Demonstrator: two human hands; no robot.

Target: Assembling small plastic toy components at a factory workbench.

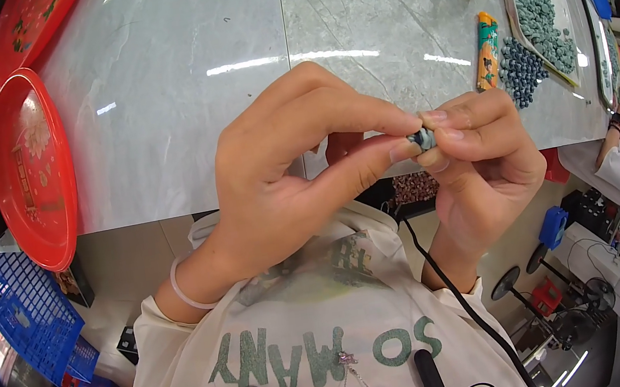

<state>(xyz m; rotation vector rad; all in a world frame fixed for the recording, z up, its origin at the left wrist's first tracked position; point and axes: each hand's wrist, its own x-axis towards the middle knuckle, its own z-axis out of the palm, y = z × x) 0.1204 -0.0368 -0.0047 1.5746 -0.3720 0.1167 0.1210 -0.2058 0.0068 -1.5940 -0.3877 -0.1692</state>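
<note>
Piece (pixel 425 138) pinched by fingertips of left hand (pixel 278 158) and right hand (pixel 481 151), likely because it's tiny; dark beads (pixel 521 72) just right of orange packet (pixel 487 60), probably for reach.

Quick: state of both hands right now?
Left hand: closed, pinching a small dark-and-pale piece between thumb and index finger.
Right hand: closed, fingertips on the same small dark-and-pale piece.
</note>
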